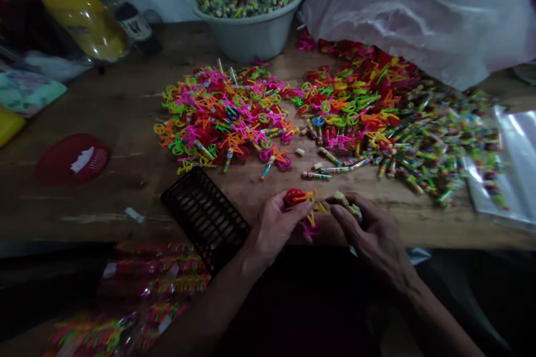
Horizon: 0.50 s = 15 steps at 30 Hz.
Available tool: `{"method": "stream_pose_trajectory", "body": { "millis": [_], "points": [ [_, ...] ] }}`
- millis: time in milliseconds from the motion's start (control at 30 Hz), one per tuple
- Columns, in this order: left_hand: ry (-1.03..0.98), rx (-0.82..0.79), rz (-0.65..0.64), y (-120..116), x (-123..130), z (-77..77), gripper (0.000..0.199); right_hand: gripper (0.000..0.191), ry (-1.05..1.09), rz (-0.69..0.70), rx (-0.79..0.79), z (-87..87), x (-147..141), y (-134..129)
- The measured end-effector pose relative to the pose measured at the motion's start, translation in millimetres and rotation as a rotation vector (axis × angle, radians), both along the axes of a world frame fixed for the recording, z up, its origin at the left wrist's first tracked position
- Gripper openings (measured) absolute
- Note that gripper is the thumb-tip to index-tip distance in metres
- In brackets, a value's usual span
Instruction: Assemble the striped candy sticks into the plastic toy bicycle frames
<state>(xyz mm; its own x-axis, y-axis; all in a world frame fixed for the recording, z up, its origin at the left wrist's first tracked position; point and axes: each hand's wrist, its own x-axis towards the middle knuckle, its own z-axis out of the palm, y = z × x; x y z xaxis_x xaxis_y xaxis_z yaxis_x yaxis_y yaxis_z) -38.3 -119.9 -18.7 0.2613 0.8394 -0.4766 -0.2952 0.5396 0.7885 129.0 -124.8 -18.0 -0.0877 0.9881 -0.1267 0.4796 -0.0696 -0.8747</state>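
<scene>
By the left hand point(272, 228), small red, orange and yellow plastic pieces point(294, 197) are pinched. By the right hand point(377, 234), near to it, small multicoloured tubes with pale ends point(350, 206) are gripped. Beyond the left grip, a heap of bright plastic shapes point(234, 114) is spread; left of this grip, a black plastic lattice basket point(204, 206) is placed.

Head-worn view, facing forward and down (the only one), near the wooden table point(121, 100)

Table point(117, 106): grainy wood, dull. Coloured pieces point(228, 114): plastic, slight sheen. Basin point(253, 38): smooth matt plastic. Basket point(205, 206): dark plastic. Big bag point(419, 11): wrinkled, glossy film.
</scene>
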Motion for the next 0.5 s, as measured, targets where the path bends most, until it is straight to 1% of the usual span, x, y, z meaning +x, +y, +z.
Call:
{"method": "stream_pose_trajectory", "body": {
  "millis": [67, 133, 200, 267, 333, 400, 500],
  "points": [
    [0.068, 0.024, -0.071, -0.9, 2.5, -2.5, 0.027, 0.023, 0.064, 0.052, -0.048, 1.0, 2.5, 1.4],
    [0.110, 0.050, -0.098, -1.1, 4.3, -4.6, 0.030, 0.022, 0.118, 0.097, -0.128, 3.0, 6.2, 1.6],
    [0.148, 0.075, -0.116, -0.8, 5.1, -6.1, 0.032, 0.023, 0.187, 0.087, -0.222, 3.9, 8.9, 0.6],
    [0.167, 0.104, -0.133, -0.8, 5.1, -6.5, 0.033, 0.024, 0.255, 0.049, -0.259, 1.4, 8.5, -0.8],
    [0.138, 0.115, -0.122, -2.1, 4.9, -4.6, 0.034, 0.025, 0.259, 0.014, -0.194, -3.5, 3.9, -2.5],
    [0.108, 0.090, -0.057, -5.1, 5.5, 1.6, 0.034, 0.024, 0.190, -0.023, -0.074, -5.2, -3.4, -6.1],
    [0.088, 0.004, 0.083, -7.2, 10.9, 17.2, 0.036, 0.025, 0.067, -0.091, 0.140, 5.5, -11.7, -13.9]
  ]
}}
